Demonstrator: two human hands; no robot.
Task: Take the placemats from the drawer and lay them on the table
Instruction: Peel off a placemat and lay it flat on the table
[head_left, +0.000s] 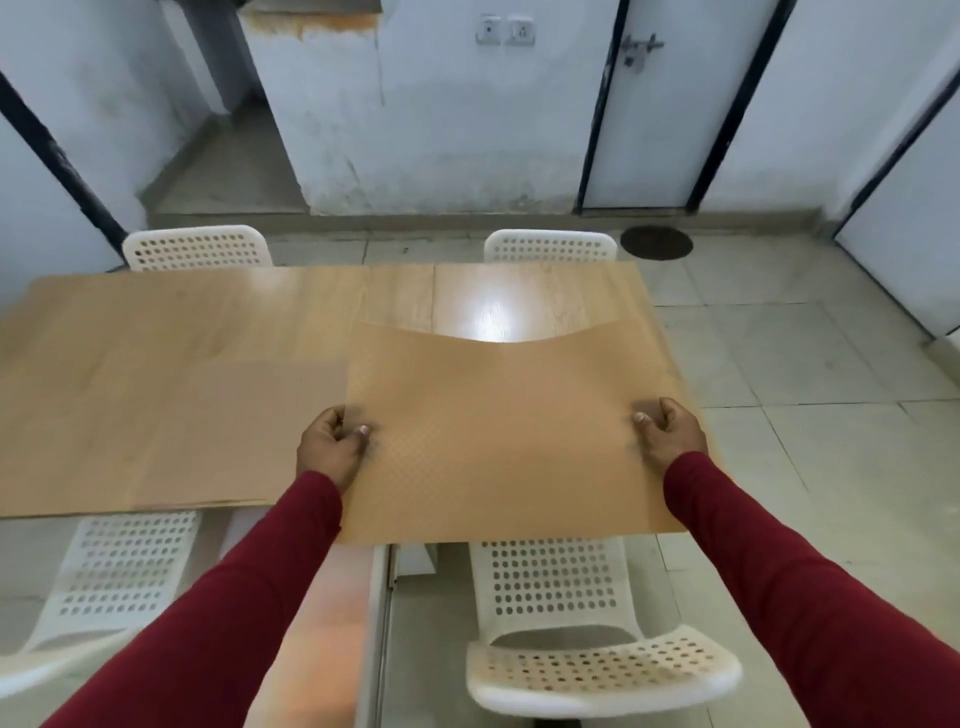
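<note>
I hold a tan, dimple-textured placemat (498, 415) above the right end of the wooden table (156, 322). My left hand (330, 447) pinches its left edge and my right hand (670, 439) pinches its right edge. The mat sags in the middle at its far edge and its near edge hangs past the table's front. Another tan placemat (228, 431) lies flat on the table just to the left, by the front edge. No drawer is in view.
Two white perforated chairs stand at the far side (197, 248) (550, 245) and two at the near side (119, 566) (571, 623). Tiled floor (805, 364) lies to the right, with a round dark drain cover (656, 242) and doors behind.
</note>
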